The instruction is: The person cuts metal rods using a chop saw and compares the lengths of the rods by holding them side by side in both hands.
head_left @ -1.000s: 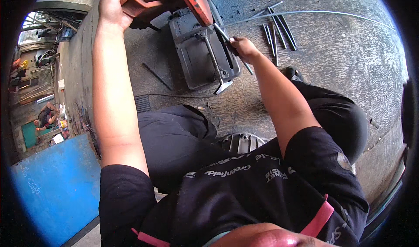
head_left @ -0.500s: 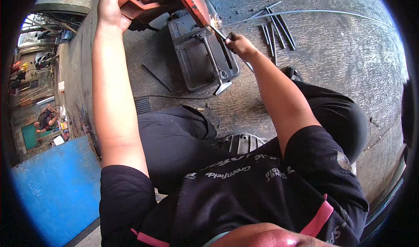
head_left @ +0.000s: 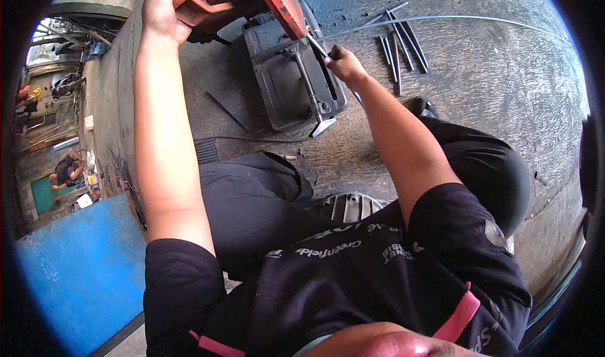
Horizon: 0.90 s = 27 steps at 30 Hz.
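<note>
At the top, my left hand (head_left: 159,13) is wrapped around the orange handle (head_left: 195,8) of a chop saw. The saw's red-orange blade guard (head_left: 280,7) slants down over its dark metal base (head_left: 287,92); the blade itself is hidden. My right hand (head_left: 345,65) grips a thin metal rod (head_left: 317,46) to the right of the base. One end of the rod runs in under the tip of the guard, and the other sticks out below my hand. A clamp screw with a pale crank handle (head_left: 323,127) lies along the base.
Several cut metal pieces (head_left: 403,39) lie on the worn floor at right, near a long thin bar (head_left: 479,18). A loose dark rod (head_left: 227,111) and a cable (head_left: 265,139) lie left of the base. A blue panel (head_left: 82,275) stands at lower left. Another person (head_left: 66,168) is far left.
The bright sparks at the tip of the blade guard have almost gone. My right hand and the rod have shifted very slightly; my left hand stays on the handle.
</note>
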### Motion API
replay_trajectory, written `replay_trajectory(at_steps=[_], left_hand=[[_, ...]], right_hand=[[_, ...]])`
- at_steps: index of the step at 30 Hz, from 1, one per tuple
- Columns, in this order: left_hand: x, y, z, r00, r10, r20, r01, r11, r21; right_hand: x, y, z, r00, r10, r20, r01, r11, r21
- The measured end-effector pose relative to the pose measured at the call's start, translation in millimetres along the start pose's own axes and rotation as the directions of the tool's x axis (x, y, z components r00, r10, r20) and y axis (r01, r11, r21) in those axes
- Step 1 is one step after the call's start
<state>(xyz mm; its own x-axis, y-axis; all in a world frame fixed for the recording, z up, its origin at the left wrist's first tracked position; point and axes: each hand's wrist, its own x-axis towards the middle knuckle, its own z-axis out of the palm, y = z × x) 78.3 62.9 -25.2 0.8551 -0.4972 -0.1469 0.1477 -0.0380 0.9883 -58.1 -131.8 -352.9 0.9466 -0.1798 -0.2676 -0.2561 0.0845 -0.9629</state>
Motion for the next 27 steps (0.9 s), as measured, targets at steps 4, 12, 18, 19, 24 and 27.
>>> replay_trajectory(at_steps=[4, 12, 18, 19, 24, 27], left_hand=[[4.2, -5.7, 19.6, 1.0, -0.015, 0.018, 0.016, 1.0, -0.017], [-12.2, 3.0, 51.1, 0.967, 0.087, -0.241, -0.078, 0.996, 0.049], [-14.6, 4.8, 52.7, 0.969, 0.095, -0.227, -0.083, 0.995, 0.061], [-14.5, 4.6, 53.0, 0.969, 0.095, -0.227, -0.083, 0.995, 0.06], [-13.1, 3.1, 46.3, 0.98, 0.076, -0.184, -0.071, 0.997, 0.036], [-12.6, 3.1, 45.1, 0.985, 0.075, -0.156, -0.074, 0.997, 0.01]], right_hand=[[12.9, 32.4, -24.3, 0.988, 0.094, 0.123, -0.099, 0.994, 0.037], [-0.5, -0.7, -21.2, 0.95, 0.232, 0.212, -0.288, 0.912, 0.292], [-0.7, -5.0, -35.3, 0.973, 0.121, 0.194, -0.17, 0.952, 0.255], [-0.7, -4.1, -37.8, 0.96, 0.158, 0.232, -0.219, 0.938, 0.268], [-2.3, -7.9, -29.9, 0.974, 0.08, 0.213, -0.14, 0.948, 0.284], [-7.9, -10.8, -22.9, 0.974, 0.074, 0.215, -0.145, 0.931, 0.336]])
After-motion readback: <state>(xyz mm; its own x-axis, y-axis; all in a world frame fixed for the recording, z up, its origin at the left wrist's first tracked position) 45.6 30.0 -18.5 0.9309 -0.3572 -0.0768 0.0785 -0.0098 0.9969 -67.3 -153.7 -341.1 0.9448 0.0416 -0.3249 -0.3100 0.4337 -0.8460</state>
